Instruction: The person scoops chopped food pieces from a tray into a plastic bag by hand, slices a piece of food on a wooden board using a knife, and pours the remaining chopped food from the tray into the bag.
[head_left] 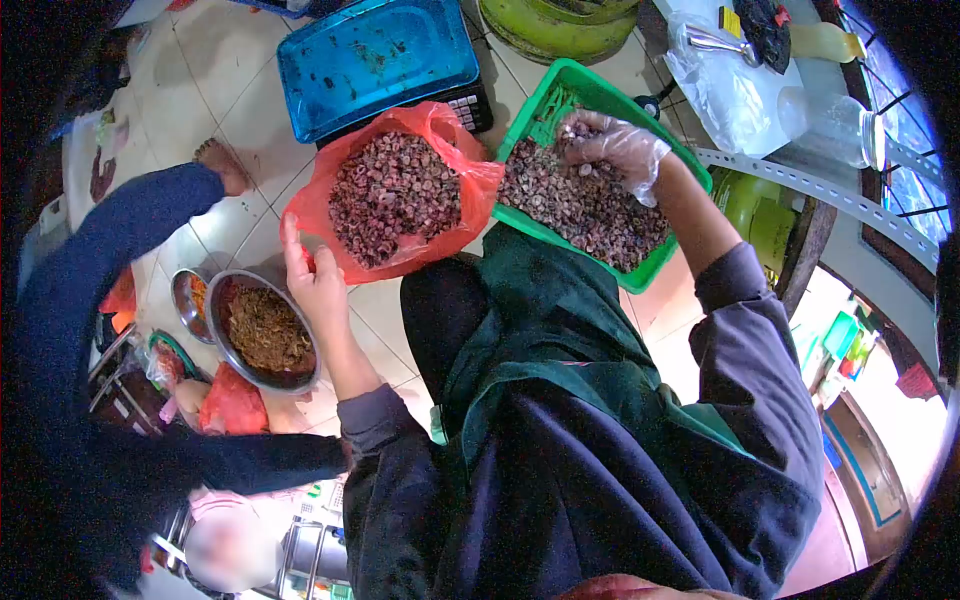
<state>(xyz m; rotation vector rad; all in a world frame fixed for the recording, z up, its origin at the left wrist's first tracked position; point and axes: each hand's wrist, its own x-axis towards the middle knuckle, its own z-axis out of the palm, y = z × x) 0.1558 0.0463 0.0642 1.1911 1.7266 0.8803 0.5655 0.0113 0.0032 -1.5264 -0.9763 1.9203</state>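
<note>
Chopped purplish-brown pieces fill a red plastic bag (395, 200) at the centre. My left hand (316, 282), bare, is at the bag's lower left edge, with its index finger pointing up and the other fingers bent against the red plastic. Right of the bag is a green tray (690, 165) with a heap of the same pieces (600, 222). Over the tray's upper part, my right hand (612, 155) wears a clear plastic glove. Its fingers are curled among the pieces and closed on some of them.
Behind the bag, a blue tray (380, 65) rests on a black scale (468, 105). A metal bowl of brown food (268, 335) and a smaller bowl (190, 300) stand left. Another person's leg (130, 215) reaches in there. Green gas cylinders (560, 30) stand at the top.
</note>
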